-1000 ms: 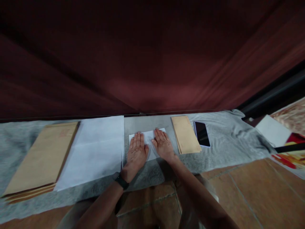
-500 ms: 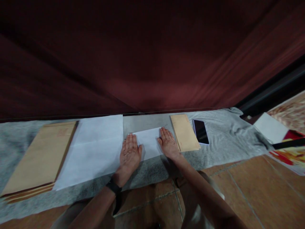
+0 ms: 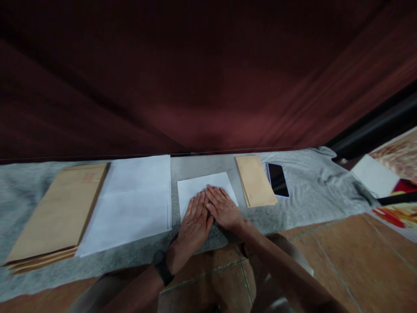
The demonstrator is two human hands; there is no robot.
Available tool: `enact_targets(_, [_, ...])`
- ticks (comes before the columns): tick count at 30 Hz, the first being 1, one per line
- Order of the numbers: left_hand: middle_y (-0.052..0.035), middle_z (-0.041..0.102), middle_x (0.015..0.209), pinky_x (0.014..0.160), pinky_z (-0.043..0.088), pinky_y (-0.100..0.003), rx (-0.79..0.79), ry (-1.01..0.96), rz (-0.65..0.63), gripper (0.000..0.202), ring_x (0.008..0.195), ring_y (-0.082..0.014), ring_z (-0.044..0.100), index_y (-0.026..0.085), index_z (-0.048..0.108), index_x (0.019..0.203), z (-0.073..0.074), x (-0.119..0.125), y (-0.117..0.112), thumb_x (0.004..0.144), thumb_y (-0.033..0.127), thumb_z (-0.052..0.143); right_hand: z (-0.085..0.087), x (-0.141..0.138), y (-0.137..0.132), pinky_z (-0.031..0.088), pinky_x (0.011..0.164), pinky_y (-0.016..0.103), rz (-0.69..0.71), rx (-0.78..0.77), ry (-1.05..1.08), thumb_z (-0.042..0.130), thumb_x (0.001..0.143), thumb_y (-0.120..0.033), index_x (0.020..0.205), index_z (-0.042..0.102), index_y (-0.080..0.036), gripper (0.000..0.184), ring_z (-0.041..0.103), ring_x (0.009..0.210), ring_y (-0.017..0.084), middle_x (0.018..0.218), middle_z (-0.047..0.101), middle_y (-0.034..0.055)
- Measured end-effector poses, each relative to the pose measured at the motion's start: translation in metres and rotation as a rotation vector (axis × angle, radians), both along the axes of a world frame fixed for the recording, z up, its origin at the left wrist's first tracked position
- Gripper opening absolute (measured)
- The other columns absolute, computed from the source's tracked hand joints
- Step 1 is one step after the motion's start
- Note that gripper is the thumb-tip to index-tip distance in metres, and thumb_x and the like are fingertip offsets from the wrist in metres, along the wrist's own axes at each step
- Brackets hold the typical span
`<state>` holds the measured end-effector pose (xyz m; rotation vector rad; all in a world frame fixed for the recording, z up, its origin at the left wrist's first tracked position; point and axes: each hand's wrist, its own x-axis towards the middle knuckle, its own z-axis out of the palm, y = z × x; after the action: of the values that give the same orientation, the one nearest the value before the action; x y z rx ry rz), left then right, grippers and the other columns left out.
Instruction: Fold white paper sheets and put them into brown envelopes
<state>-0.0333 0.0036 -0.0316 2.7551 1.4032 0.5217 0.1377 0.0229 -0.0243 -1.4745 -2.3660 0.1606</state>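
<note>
A white sheet of paper (image 3: 198, 182), which looks folded, lies on the grey cloth between the large paper stack and the small envelopes. My left hand (image 3: 195, 219) rests flat on its near part, fingers stretched forward. Beside it my right hand (image 3: 224, 208) also lies flat on the paper, its fingertips meeting those of the left. Both hands are open and grip nothing. They cover the paper's near middle edge.
Left of the hands lies a stack of large white sheets (image 3: 130, 204), then a pile of large brown envelopes (image 3: 58, 213). To the right are small brown envelopes (image 3: 256, 180) and a phone (image 3: 277, 179). A grey cloth (image 3: 312, 187) lies beneath; a dark red curtain (image 3: 208, 87) hangs behind.
Both hands have moved inward from the paper's two sides to its near middle, and their fingertips now meet. More of the paper's top and corners shows.
</note>
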Motion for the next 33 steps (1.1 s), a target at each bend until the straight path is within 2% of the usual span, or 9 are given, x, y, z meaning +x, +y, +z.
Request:
enact_targets(6, [-0.0204, 0.033, 0.162, 0.124, 0.029, -0.051, 0.007, 0.020, 0.042, 0.062, 0.153, -0.0299, 0.025, 0.005, 0.030, 0.155, 0.002, -0.012, -0.001, 0.100, 0.033, 0.038, -0.006, 0.014, -0.005, 0.028, 0.124, 0.046, -0.095, 0.030, -0.040, 0.040, 0.105, -0.033, 0.157, 0.034, -0.011, 0.057, 0.031, 0.150, 0.024, 0.162, 0.035, 0.0126])
enact_targets(13, [-0.0210, 0.030, 0.163, 0.123, 0.030, -0.053, -0.024, -0.057, 0.126, 0.068, 0.153, -0.0305, 0.024, 0.006, 0.024, 0.158, -0.001, -0.025, -0.001, 0.100, 0.037, 0.039, -0.008, 0.031, -0.008, 0.028, 0.124, 0.045, -0.198, 0.040, -0.079, 0.041, 0.106, -0.037, 0.156, 0.035, -0.007, 0.058, 0.031, 0.150, 0.026, 0.161, 0.037, 0.0152])
enact_targets(17, [-0.0223, 0.030, 0.163, 0.122, 0.031, -0.054, -0.035, -0.082, 0.168, 0.068, 0.153, -0.0321, 0.026, 0.005, 0.024, 0.157, -0.002, -0.032, 0.000, 0.100, 0.038, 0.040, -0.010, 0.036, -0.011, 0.031, 0.123, 0.046, -0.233, 0.051, -0.072, 0.042, 0.105, -0.035, 0.156, 0.035, -0.009, 0.058, 0.034, 0.149, 0.027, 0.160, 0.039, 0.0151])
enact_targets(20, [-0.0245, 0.033, 0.161, 0.121, 0.032, -0.055, -0.023, -0.090, 0.216, 0.065, 0.152, -0.0334, 0.028, 0.003, 0.026, 0.156, 0.001, -0.031, 0.000, 0.100, 0.034, 0.037, -0.010, 0.037, -0.013, 0.032, 0.122, 0.047, -0.263, 0.049, -0.064, 0.042, 0.105, -0.035, 0.157, 0.033, -0.010, 0.058, 0.035, 0.149, 0.027, 0.159, 0.039, 0.0150])
enact_targets(23, [-0.0223, 0.035, 0.161, 0.122, 0.031, -0.055, -0.008, -0.100, 0.218, 0.063, 0.153, -0.0319, 0.026, 0.005, 0.025, 0.157, 0.008, -0.022, 0.002, 0.100, 0.030, 0.036, -0.006, 0.034, -0.012, 0.031, 0.123, 0.047, -0.285, 0.030, -0.056, 0.040, 0.106, -0.033, 0.157, 0.034, -0.010, 0.057, 0.034, 0.149, 0.027, 0.159, 0.039, 0.0150])
enact_targets(27, [-0.0195, 0.034, 0.162, 0.123, 0.030, -0.050, -0.032, -0.082, 0.139, 0.062, 0.154, -0.0281, 0.024, 0.005, 0.025, 0.157, 0.014, -0.006, 0.017, 0.098, 0.023, 0.034, 0.004, 0.024, -0.007, 0.028, 0.124, 0.047, -0.231, 0.002, -0.032, 0.038, 0.106, -0.030, 0.156, 0.036, -0.011, 0.054, 0.031, 0.151, 0.025, 0.161, 0.037, 0.0119])
enact_targets(33, [-0.0171, 0.032, 0.163, 0.125, 0.025, -0.051, -0.045, -0.034, 0.062, 0.061, 0.155, -0.0260, 0.020, 0.007, 0.026, 0.157, 0.009, 0.007, 0.041, 0.098, 0.021, 0.031, 0.004, 0.005, -0.006, 0.026, 0.125, 0.045, -0.088, -0.003, -0.021, 0.037, 0.106, -0.028, 0.154, 0.041, -0.013, 0.050, 0.032, 0.150, 0.023, 0.160, 0.039, 0.0099])
